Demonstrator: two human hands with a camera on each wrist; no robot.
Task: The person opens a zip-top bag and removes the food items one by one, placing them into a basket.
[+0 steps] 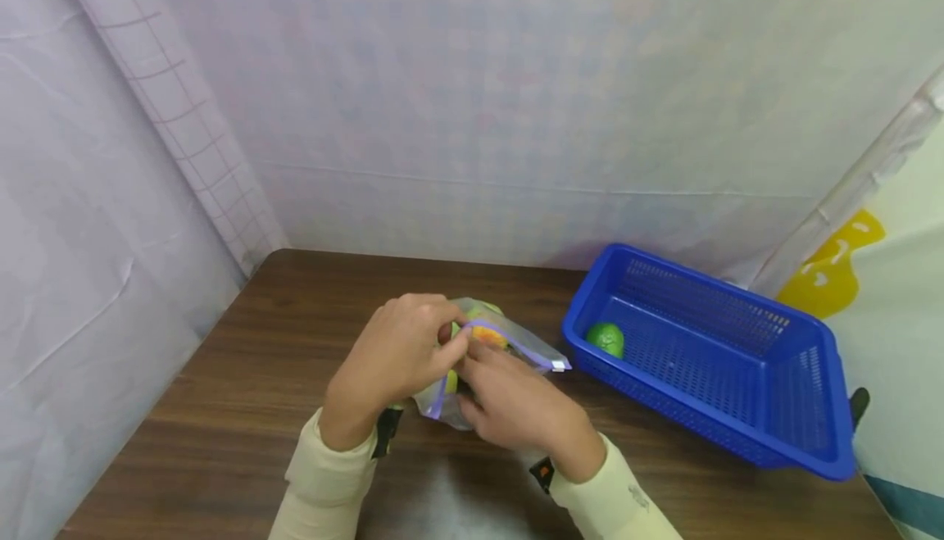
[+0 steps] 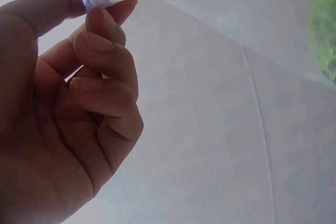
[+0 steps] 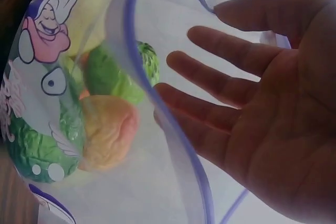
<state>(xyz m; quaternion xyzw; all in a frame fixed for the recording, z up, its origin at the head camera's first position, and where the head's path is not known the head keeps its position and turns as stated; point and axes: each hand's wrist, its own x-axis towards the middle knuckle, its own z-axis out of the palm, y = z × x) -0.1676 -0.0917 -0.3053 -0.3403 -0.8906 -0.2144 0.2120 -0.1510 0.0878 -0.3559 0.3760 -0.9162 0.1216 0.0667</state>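
Observation:
A clear zip bag (image 3: pixel 139 192) with a purple zip edge and cartoon print stands on the table. Through its wall I see a yellow-orange peach-like fruit (image 3: pixel 109 129), a green wrinkled one (image 3: pixel 44 142) at the bottom and another green piece behind. My left hand (image 1: pixel 401 347) pinches the bag's rim between thumb and forefinger, its other fingers curled in the left wrist view. My right hand (image 1: pixel 516 401) reaches in at the bag's mouth, fingers extended and spread, holding nothing. In the head view both hands cover much of the bag.
A blue plastic basket (image 1: pixel 708 425) stands to the right, with a green lime-like fruit (image 1: pixel 606 338) in its left corner. The brown wooden table (image 1: pixel 243 409) meets a pale cloth wall (image 1: pixel 516 97) at the back. A yellow patch (image 1: pixel 822 290) shows on the right-hand cloth.

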